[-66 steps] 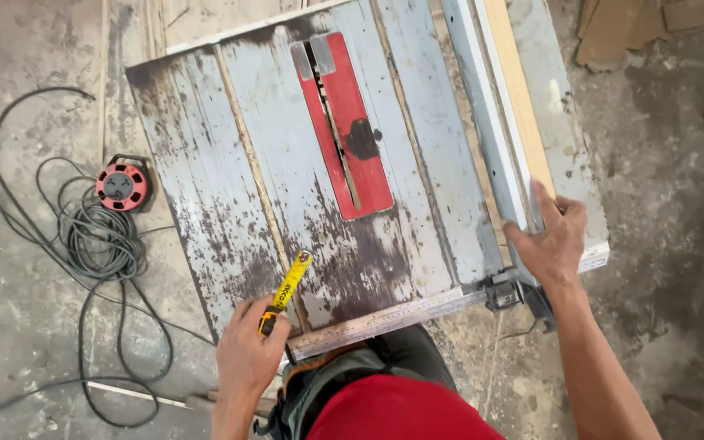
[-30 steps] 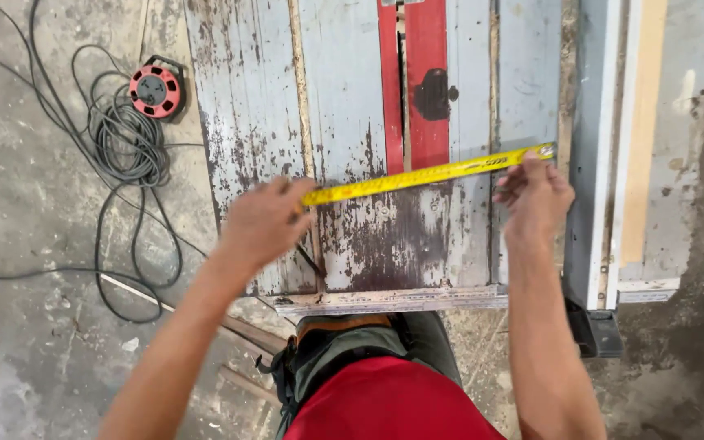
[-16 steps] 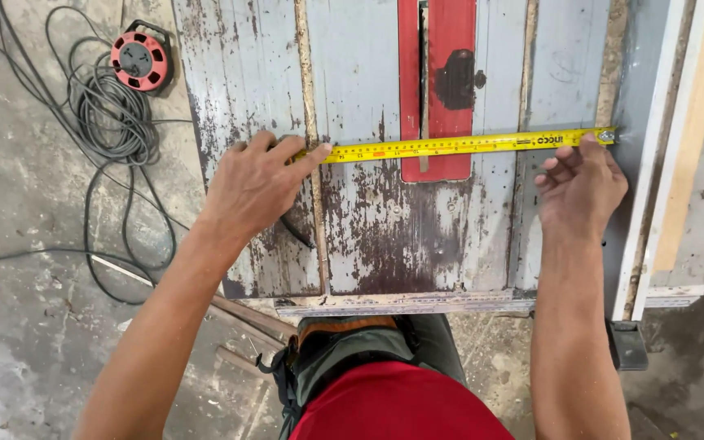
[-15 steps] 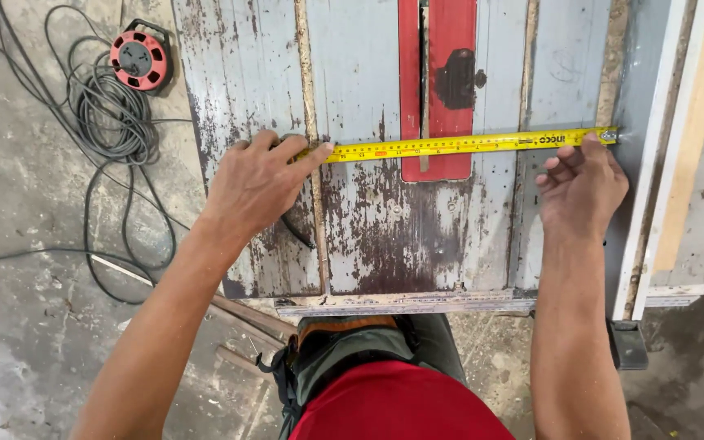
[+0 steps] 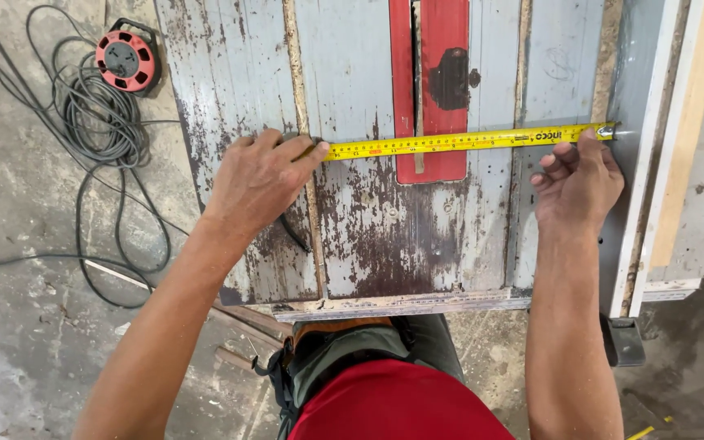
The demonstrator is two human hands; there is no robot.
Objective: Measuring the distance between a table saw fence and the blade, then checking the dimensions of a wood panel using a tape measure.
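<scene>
Leftmost, on the concrete floor (image 5: 18, 326), I see a red cable reel (image 5: 126, 60) with loops of grey cable (image 5: 99, 130) trailing out from it, just beside the table's left edge.

On the worn grey table (image 5: 238, 73) my left hand (image 5: 258, 181) lies knuckles up, fingers curled down over what must be the tape's case; the case itself is hidden under the palm. A short dark strap (image 5: 293, 236) pokes out below the hand.

From that hand the yellow tape measure (image 5: 458, 143) runs flat to the right, tilted slightly upward, crossing the red insert plate (image 5: 442, 98) and its narrow blade slot (image 5: 417, 81).

My right hand (image 5: 578, 186) sits at the far end of the blade. Index fingertip pressing the tape down near the metal hook (image 5: 606, 130), other fingers loosely folded, not wrapped round anything.

The hook sits against the pale rail (image 5: 653, 147) along the table's right side. Beyond it, a light wooden strip (image 5: 688, 138).

Bottom centre: red shirt (image 5: 401, 403), dark tool pouch (image 5: 327, 358) at the waist.
</scene>
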